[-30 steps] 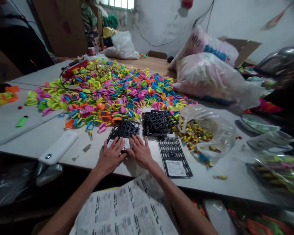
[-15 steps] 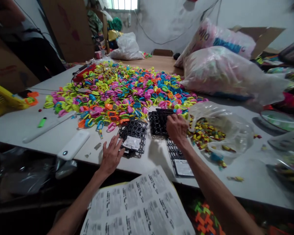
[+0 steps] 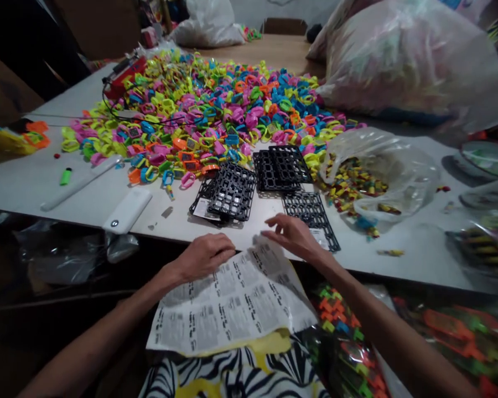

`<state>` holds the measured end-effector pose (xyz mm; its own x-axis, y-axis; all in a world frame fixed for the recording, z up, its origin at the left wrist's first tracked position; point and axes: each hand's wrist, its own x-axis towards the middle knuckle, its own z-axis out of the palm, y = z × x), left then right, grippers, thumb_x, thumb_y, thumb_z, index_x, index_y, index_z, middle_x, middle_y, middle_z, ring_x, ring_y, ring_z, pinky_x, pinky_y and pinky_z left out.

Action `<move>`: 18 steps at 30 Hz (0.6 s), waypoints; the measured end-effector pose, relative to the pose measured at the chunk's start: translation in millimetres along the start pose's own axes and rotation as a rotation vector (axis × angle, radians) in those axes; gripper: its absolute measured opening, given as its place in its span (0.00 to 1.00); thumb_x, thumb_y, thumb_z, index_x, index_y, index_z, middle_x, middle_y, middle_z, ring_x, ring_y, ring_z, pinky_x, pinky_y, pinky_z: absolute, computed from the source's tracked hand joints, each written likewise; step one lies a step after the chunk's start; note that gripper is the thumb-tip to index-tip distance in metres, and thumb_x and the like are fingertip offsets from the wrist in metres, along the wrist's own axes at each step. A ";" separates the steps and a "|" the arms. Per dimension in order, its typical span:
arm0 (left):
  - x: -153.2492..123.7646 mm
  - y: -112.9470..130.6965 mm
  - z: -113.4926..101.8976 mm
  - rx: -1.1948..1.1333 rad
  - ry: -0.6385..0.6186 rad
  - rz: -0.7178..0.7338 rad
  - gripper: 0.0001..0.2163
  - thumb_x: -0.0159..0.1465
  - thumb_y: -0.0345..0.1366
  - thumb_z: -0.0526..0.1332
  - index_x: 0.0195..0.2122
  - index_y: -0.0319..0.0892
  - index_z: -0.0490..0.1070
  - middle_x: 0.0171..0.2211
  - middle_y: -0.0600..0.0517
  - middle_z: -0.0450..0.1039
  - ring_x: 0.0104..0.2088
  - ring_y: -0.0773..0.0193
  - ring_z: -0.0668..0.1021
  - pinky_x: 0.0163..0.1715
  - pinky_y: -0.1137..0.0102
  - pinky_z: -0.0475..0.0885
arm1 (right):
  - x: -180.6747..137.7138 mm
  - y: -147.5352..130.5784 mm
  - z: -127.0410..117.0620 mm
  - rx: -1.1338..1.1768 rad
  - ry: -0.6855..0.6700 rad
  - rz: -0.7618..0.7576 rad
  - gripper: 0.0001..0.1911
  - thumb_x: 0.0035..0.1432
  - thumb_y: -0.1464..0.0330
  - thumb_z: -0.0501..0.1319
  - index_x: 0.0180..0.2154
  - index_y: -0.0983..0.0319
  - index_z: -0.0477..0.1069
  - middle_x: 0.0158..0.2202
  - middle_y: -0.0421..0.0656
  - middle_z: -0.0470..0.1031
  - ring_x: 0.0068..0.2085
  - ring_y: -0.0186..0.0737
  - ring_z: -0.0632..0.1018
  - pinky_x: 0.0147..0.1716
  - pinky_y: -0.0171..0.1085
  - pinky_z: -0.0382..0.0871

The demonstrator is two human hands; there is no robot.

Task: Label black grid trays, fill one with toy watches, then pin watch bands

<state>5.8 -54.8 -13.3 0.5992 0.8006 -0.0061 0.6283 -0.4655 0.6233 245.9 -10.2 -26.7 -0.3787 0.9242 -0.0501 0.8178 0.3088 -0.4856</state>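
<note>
At table (image 3: 33, 185) edge, left hand (image 3: 203, 257) gripping label sheet (image 3: 232, 301), right hand (image 3: 292, 237) open, withdrawn from black grids (image 3: 232, 190)

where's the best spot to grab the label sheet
Take the sheet by its far edge, coming from above on the table side: that edge curls up off the lap, so fingers can slip under it, while the rest lies flat. The left hand rests on that edge and the right hand is at the curl.

A small assembly workshop: a long worktop (image 3: 33, 182) heaped with bright plastic rings (image 3: 216, 110), stacked black grid trays (image 3: 232, 190), bulging sacks of parts (image 3: 402, 61) and printed label sheets (image 3: 232, 301).
</note>
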 end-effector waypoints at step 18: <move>28.9 -9.7 -24.8 -0.474 0.247 -0.447 0.17 0.55 0.48 0.59 0.21 0.40 0.63 0.17 0.59 0.60 0.17 0.72 0.63 0.15 0.77 0.55 | -7.3 3.6 -28.5 1.214 -0.044 0.273 0.21 0.51 0.59 0.63 0.46 0.59 0.71 0.35 0.41 0.76 0.33 0.35 0.75 0.30 0.33 0.68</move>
<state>4.7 -17.8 -0.1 0.1678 0.9656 -0.1987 0.4704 0.0987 0.8769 264.0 -9.5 -3.3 -0.2927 0.9099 -0.2940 -0.0477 -0.3209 -0.9459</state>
